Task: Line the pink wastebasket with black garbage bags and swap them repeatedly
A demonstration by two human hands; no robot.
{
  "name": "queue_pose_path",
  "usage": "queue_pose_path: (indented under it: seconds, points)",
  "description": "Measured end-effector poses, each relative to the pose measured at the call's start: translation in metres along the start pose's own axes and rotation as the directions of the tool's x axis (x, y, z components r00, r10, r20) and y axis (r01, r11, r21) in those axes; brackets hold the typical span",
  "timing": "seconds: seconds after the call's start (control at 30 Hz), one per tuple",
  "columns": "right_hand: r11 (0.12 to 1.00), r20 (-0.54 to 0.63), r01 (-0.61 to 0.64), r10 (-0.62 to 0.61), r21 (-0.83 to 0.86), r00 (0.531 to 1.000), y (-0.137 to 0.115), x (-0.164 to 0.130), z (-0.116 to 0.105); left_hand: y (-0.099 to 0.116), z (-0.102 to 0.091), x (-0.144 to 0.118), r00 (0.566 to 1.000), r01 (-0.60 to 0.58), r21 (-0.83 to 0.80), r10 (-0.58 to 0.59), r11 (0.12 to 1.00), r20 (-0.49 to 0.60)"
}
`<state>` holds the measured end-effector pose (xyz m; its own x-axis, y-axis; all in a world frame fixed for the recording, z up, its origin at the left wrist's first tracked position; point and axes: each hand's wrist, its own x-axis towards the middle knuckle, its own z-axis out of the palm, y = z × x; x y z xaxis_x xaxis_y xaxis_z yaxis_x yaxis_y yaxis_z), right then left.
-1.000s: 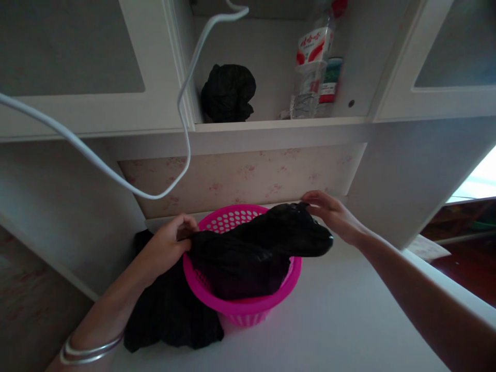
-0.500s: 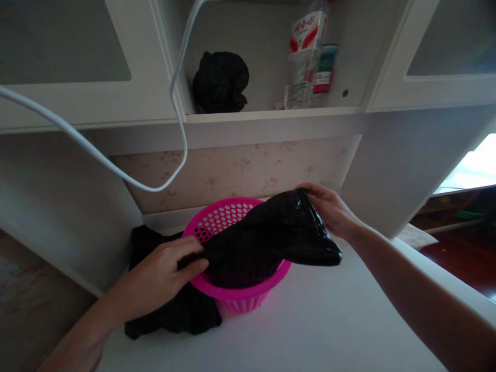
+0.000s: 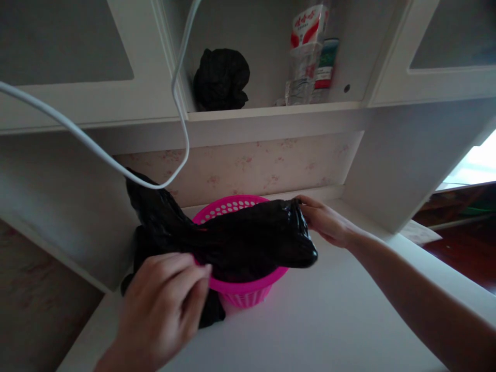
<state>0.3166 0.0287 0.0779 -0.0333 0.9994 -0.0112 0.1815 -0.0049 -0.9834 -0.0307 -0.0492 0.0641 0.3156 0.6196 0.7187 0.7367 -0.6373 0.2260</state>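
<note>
White desk [image 3: 329, 320] under a white cabinet, flowered wallpaper strip between them; dim light, daylight only at far right. Your black plastic bag [image 3: 248, 237] is glossy, creased and thin, stretched sideways over the mouth of a pink perforated basket [image 3: 240, 292] that stands on the desk near the back wall. One end of the bag bunches into a rounded lump past the basket's right rim; the other end rises in a crumpled peak at the left, against the wall. Your right hand [image 3: 325, 222] has its fingers pinched onto the bag's right upper edge, just beyond the basket rim. Your left hand [image 3: 166, 305] sits low at the basket's near left side, fingers curled together on the bag's edge there; the hand blocks the exact grip, so you cannot tell how much film it grasps. More black material lies on the desk to the left of the basket. Up in the open cabinet shelf [image 3: 271, 111]: a second wadded black bag [image 3: 220, 77] and a clear water bottle [image 3: 306, 51] with a red-and-white label. White cable [image 3: 93, 150] loops down across the left of the view.
</note>
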Motion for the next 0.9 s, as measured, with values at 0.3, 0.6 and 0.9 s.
queue_pose_path:
  seconds: [0.3,0.6,0.9]
  points:
    - [0.986,-0.198,0.017,-0.051,-0.168,0.979,0.007,-0.006,-0.027,-0.037,0.021,0.023,0.965,-0.242,0.323,0.191,0.915,0.181]
    - [0.211,0.366,0.913,-0.866,-0.350,0.340,-0.039,-0.131,0.062,-0.034,0.018,0.029,0.961,-0.251,0.422,0.173,0.871,0.215]
    - [0.122,0.588,0.718,-0.490,-0.685,0.644,-0.020,-0.071,0.070,-0.049,0.016,0.033,0.954,-0.284,0.487,0.193,0.826,0.229]
